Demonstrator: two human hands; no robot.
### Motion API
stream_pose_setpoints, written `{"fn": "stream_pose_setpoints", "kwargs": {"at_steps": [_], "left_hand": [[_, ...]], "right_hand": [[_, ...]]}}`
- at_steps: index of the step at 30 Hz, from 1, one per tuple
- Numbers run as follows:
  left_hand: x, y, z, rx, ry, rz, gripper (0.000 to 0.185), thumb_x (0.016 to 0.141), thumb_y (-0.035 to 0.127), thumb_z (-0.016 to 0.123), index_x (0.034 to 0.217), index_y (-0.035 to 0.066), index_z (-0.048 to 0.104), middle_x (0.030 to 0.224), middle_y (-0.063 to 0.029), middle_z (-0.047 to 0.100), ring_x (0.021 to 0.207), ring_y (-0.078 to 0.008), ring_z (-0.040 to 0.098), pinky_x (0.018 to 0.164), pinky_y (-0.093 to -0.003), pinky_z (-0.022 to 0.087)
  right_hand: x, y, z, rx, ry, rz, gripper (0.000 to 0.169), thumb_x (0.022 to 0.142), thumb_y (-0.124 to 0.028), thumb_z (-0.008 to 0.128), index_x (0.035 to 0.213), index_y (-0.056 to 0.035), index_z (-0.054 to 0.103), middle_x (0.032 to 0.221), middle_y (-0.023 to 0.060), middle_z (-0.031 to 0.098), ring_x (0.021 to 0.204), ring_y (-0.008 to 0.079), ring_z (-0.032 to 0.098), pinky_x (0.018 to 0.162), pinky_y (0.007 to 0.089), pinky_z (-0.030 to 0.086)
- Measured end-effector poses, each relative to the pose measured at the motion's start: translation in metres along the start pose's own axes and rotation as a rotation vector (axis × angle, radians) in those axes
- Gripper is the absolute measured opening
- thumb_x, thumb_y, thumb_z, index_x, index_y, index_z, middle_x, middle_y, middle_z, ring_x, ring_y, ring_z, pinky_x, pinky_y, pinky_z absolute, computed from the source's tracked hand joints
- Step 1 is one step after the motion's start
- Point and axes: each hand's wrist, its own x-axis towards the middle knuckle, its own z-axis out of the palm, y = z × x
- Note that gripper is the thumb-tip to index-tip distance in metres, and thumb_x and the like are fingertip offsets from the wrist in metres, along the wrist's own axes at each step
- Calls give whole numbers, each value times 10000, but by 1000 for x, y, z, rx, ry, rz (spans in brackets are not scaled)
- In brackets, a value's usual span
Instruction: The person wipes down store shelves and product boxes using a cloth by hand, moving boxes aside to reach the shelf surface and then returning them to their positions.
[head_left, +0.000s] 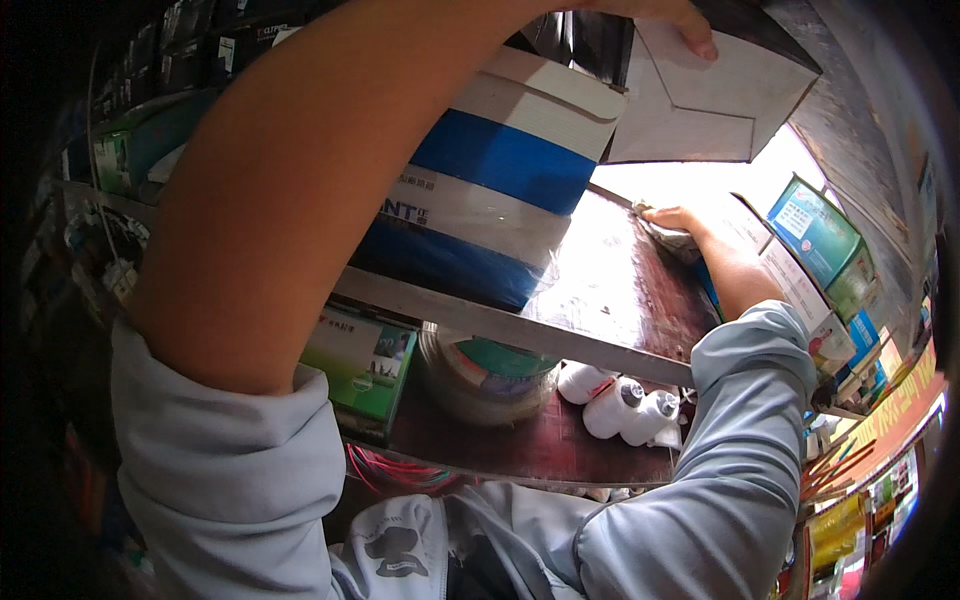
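Note:
My left arm reaches across to the top of the view. My left hand (679, 26), partly cut off by the upper edge, grips a black-and-white cardboard box (705, 105) with its fingers over the pale face. That box looks tilted. Beside it, a blue-and-white carton (510, 161) bearing writing stands on the upper shelf (660, 300). My right hand (671, 217) presses a crumpled greyish cloth (671, 240) near the back of this dark reddish shelf, where bright light glares off the surface.
Right of my forearm stand white cartons (795, 281) and a green box (814, 225). The lower shelf (510, 450) holds a green-and-white box (360, 367), a coil of clear tubing (480, 382) and several white bottles (615, 405). Red wires (397, 469) lie below. Dark boxes (187, 60) fill the upper left.

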Motion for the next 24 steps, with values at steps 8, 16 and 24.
{"fn": "stream_pose_setpoints", "kwargs": {"at_steps": [8,16,24], "left_hand": [[23,-16,18,110,179,-42,817,509,449,735,1012,-156,516,1008,-283,562,941,-337,562,793,-331,444],[21,-10,14,223,223,-69,937,509,515,713,1125,-135,438,1094,-291,510,1020,-366,516,841,-345,435],[22,-15,16,219,228,-73,942,505,530,714,1131,-119,441,1127,-289,490,1034,-380,504,850,-362,433]], "right_hand": [[-66,-16,-4,-230,9,-217,454,805,-311,468,1224,-163,374,974,146,568,777,230,593,698,350,472],[-182,5,-5,-256,-55,-346,550,723,-123,586,1234,-154,386,1049,134,546,935,239,542,834,342,432],[-314,49,-26,-368,-100,-511,462,607,-61,622,1058,-84,528,838,108,599,765,226,583,688,313,460]]}}
